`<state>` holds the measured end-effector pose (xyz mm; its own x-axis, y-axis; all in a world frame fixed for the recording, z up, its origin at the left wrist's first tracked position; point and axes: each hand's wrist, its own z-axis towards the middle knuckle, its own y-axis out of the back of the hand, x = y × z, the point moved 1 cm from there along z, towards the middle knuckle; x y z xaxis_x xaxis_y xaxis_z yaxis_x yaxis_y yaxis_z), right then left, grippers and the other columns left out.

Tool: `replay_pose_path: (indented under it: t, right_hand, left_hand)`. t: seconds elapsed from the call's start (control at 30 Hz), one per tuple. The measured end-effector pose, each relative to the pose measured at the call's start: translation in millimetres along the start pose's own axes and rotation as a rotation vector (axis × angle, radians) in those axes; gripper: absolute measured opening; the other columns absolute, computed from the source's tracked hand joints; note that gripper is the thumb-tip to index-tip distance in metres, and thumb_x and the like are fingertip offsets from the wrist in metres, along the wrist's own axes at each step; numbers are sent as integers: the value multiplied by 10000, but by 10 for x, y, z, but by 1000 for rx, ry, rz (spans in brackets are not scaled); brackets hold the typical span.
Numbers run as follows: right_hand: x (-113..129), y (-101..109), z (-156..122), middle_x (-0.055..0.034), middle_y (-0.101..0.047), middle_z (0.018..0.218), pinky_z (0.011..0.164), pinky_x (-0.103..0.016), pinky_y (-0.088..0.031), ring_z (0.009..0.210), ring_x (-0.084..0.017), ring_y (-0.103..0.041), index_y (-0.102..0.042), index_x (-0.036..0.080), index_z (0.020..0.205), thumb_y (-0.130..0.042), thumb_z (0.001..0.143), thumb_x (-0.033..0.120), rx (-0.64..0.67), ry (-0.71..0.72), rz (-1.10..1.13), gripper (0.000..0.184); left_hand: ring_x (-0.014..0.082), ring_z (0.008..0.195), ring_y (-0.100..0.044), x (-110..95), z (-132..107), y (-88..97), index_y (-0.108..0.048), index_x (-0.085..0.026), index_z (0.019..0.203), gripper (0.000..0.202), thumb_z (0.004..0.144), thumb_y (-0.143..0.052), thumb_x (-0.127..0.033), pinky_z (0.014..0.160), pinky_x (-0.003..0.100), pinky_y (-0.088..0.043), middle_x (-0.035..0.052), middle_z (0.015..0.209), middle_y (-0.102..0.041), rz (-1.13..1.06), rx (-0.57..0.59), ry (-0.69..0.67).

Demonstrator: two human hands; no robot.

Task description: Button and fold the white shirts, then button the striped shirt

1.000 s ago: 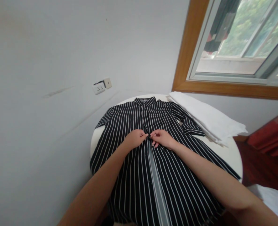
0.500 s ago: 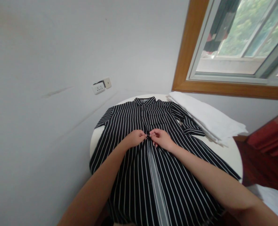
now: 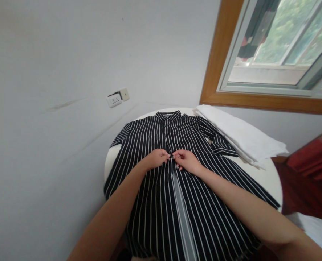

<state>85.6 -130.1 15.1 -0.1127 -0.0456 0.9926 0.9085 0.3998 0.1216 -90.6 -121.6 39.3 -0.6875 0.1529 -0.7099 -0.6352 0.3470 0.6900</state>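
Observation:
A black shirt with white stripes (image 3: 147,188) lies front side up, its collar toward the wall and its hem toward me. Below my hands the front edges part, and a grey strip of the inside shows between them; above, the front is together. My left hand (image 3: 158,158) pinches the front edge at mid-shirt. Facing it closely, my right hand (image 3: 186,160) pinches the other front edge, fingertips almost touching the left ones. Whatever button lies between the fingertips is too small to make out.
The shirt covers much of a round white table (image 3: 271,181). A folded white cloth (image 3: 239,134) lies at its right back. A wall with a socket (image 3: 114,100) stands behind, and a wood-framed window (image 3: 259,102) is at right. White fabric (image 3: 313,230) sits low at right.
Both hands stay at the same spot on the shirt front, with only slight finger movement. The view has shifted a little.

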Motion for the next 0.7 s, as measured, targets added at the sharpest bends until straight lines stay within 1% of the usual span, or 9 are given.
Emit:
replay_pose_path:
  t: [0.13, 0.23, 0.33, 0.43, 0.57, 0.7]
  right_hand:
    - [27, 3, -16, 36, -586, 680, 388, -111, -486, 479, -44, -572, -591, 142, 939, -541, 845, 149, 20, 0, -4, 107]
    - [49, 29, -23, 16, -621, 718, 416, -114, -502, 501, -47, -592, -595, 137, 956, -524, 856, 145, 66, -11, 4, 123]
    - [33, 64, -10, 6, -634, 760, 447, -125, -519, 532, -52, -613, -598, 142, 963, -522, 857, 147, 111, -7, 27, 131]
    - [-6, 80, 19, 17, -622, 742, 465, -142, -529, 550, -61, -621, -601, 151, 956, -541, 848, 157, 128, 6, 54, 124]
    - [-15, 47, 48, 41, -598, 688, 447, -157, -518, 530, -71, -617, -596, 160, 901, -574, 818, 142, 90, -31, 72, 88]
    - [34, -5, 58, 56, -566, 662, 400, -135, -483, 493, -60, -600, -584, 155, 853, -561, 794, 72, 23, -99, 70, 105]
  left_hand:
    - [120, 568, -551, 7, 5, 4, -634, -153, 784, 294, 828, -436, -366, 593, 235, -435, 12, 644, -632, 22, -3, -34]
    - [126, 570, -555, 18, 11, 3, -632, -152, 771, 291, 820, -430, -357, 612, 244, -435, 13, 630, -626, 32, -13, -54]
    - [121, 552, -546, 29, 13, -4, -627, -154, 776, 282, 817, -431, -352, 603, 242, -430, 12, 638, -632, 28, -6, -39]
    - [113, 533, -533, 36, 13, -10, -624, -154, 791, 282, 820, -428, -356, 584, 235, -424, 9, 648, -640, 20, 0, -16]
    - [116, 567, -548, 34, 14, -10, -623, -156, 773, 270, 816, -419, -329, 615, 236, -429, 10, 653, -645, 43, -9, -39]
    - [123, 587, -559, 32, 18, -9, -620, -160, 780, 283, 824, -392, -321, 636, 246, -427, 11, 673, -648, 73, 4, -67]
